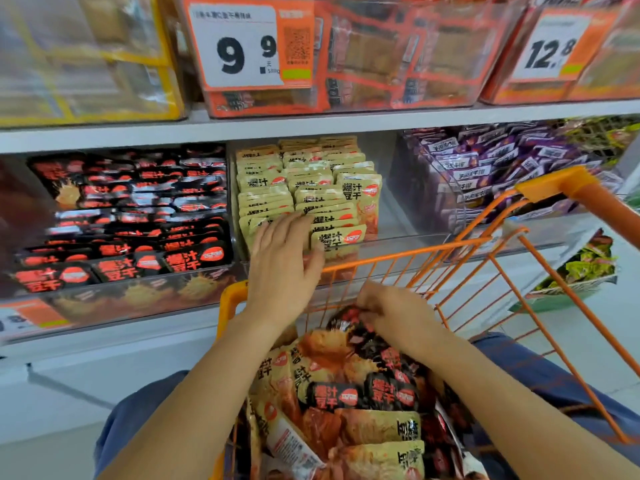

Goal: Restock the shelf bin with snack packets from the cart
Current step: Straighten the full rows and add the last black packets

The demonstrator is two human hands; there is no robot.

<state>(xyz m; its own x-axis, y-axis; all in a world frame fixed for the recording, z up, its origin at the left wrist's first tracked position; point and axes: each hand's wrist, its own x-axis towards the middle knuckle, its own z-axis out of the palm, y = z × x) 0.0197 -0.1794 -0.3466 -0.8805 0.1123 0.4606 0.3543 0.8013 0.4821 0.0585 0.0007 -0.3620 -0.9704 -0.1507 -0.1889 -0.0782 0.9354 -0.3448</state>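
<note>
Left hand (284, 259) reaches over the front rim of the orange wire cart (450, 268) into the clear shelf bin (391, 216); fingers straight and spread, palm down, fingertips resting on the front rows of tan snack packets (311, 192) stacked upright in that bin. Nothing is gripped by this hand. Right hand (393, 315) is low inside the cart, knuckles up, fingers curled down onto the heap of mixed packets (349, 393); they appear to pinch a dark red-and-black packet (346, 322) at the top of the heap, though the fingertips are hidden beneath the hand. The heap holds both tan and black packets, lying flat and overlapping. Tan packets fill the left and middle of the bin; its right side is bare. Adjacent bin to the left: black packets (131, 216) with red print. Adjacent bin to the right: purple packets (485, 168). Upper shelf: orange-trimmed packs behind a price tag (242, 46) reading 9.9, and a second tag (550, 50) reading 12.8.
</note>
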